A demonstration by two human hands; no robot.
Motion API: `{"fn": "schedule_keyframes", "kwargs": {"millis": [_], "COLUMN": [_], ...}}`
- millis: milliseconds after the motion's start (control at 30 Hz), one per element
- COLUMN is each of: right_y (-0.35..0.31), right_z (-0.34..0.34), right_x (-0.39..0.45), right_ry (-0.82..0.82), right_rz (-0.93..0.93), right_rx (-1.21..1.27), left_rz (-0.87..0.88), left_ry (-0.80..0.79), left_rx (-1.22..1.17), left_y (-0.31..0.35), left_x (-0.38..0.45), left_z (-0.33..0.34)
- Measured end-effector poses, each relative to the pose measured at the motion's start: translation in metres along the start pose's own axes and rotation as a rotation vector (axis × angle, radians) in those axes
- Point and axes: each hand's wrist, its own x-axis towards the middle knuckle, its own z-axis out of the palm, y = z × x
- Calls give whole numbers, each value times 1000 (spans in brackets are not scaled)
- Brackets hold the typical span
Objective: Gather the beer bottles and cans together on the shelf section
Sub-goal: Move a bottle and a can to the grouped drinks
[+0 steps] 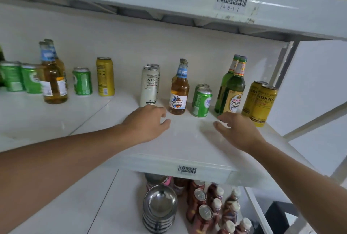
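Both hands reach over the shelf [187, 139], empty, fingers loosely spread. The left hand [148, 122] hovers just before the white cans [150, 86]; the right hand [238, 130] hovers before the green bottles [231, 87]. Between them, toward the back wall, stand an amber bottle [179, 90] and green cans [201, 100], with yellow cans [260, 102] at the right edge. All stand upright, long axes vertical. Further stock lies well apart toward the left edge: a yellow can [105, 76], a green can [82, 81], amber bottles [53, 77], more green cans [20, 77]. The left hand is nearer these. Glass is smooth and slippery-looking, cans thin metal cylinders.
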Motion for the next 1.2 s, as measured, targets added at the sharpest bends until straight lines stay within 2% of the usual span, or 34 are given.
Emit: {"fn": "schedule_keyframes", "kwargs": {"millis": [133,267,500,833,1033,1200], "right_y": [-34,-73,-145,-283,-380,-437], "right_z": [9,24,48,63,84,110], "right_x": [-9,-25,-64,-96,-99,-99], "right_ry": [-52,-143,-191,-195,-222,-232], "right_rz": [-98,-198,-310,-472,-452,-404], "right_rx": [67,141,261,276,240,244], "left_rz": [-158,-316,-514,-615,-616,-594], "left_ry": [29,-6,-82,-3,51,59], "left_rx": [95,186,314,268,165,135], "left_y": [-27,-49,-89,-171,-255,-318], "left_x": [-49,-110,-205,-292,-334,-357], "left_z": [-26,-56,-104,-159,-187,-203]}}
